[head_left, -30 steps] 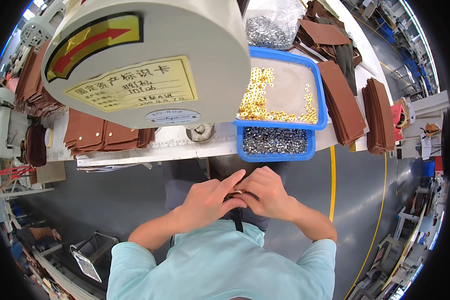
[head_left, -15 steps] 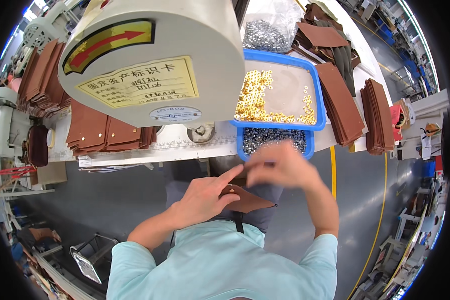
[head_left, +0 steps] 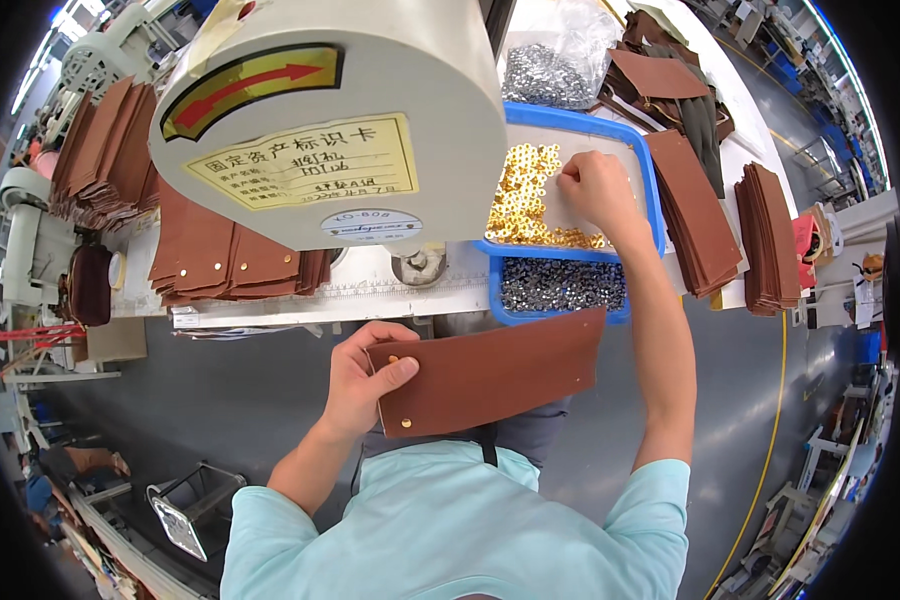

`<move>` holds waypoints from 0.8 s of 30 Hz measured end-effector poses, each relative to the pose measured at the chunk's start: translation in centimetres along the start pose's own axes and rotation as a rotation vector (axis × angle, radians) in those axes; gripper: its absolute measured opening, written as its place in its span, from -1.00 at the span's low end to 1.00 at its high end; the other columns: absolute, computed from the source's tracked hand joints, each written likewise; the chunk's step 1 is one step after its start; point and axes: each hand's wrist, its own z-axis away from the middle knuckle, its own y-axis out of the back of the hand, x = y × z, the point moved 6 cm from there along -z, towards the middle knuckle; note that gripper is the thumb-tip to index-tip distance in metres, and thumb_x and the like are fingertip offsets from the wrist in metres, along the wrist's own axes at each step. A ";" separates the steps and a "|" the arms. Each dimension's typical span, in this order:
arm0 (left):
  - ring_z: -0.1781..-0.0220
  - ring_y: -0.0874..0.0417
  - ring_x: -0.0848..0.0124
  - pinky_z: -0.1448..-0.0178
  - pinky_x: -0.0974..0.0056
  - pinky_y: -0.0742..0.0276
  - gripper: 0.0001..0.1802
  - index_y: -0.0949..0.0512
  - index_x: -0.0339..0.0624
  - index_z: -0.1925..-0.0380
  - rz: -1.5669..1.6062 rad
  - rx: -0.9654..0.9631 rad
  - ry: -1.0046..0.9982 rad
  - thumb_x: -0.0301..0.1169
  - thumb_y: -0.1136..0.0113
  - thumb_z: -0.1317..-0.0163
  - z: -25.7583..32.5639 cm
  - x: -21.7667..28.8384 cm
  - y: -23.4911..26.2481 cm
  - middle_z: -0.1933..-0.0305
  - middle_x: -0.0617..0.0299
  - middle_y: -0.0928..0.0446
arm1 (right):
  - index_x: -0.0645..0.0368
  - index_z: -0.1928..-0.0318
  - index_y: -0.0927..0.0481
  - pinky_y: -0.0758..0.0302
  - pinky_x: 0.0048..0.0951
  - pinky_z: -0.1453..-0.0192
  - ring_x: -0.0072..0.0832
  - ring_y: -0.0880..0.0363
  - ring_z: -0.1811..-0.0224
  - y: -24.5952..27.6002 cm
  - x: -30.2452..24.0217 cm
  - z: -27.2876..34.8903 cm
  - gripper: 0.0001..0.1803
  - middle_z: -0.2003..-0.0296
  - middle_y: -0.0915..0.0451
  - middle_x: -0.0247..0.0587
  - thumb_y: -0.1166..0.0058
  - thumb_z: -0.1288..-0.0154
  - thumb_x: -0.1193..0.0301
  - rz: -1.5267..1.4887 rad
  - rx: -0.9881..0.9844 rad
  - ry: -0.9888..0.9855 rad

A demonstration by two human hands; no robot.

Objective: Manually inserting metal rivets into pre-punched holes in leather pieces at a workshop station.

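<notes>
Leather [head_left: 490,378] is resting pinched in your left hand [head_left: 352,378], wanting a level hold, while your right hand [head_left: 602,190] is curling beside gold rings [head_left: 520,208], its catch impossible to tell.

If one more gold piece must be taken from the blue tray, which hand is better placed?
Probably the right hand: it is already over the blue tray, beside the gold pieces. The left hand holds the brown panel.

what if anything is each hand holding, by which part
Left hand: brown panel, pinched at its left end. Right hand, over the blue tray: can't tell if it holds anything.
</notes>
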 end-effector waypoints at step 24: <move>0.07 -0.72 0.49 -0.04 0.34 -0.69 -0.75 -0.57 -0.25 0.03 -0.006 -0.052 0.276 -0.53 -0.38 -0.34 0.7 -6.8 4.4 0.10 0.20 -0.70 | 0.24 0.17 -0.78 -0.58 -0.45 0.06 -0.43 -0.70 0.16 -0.4 -5.0 17.1 -0.86 0.20 -0.73 -0.16 -0.34 -0.24 0.59 -0.798 -0.023 -0.134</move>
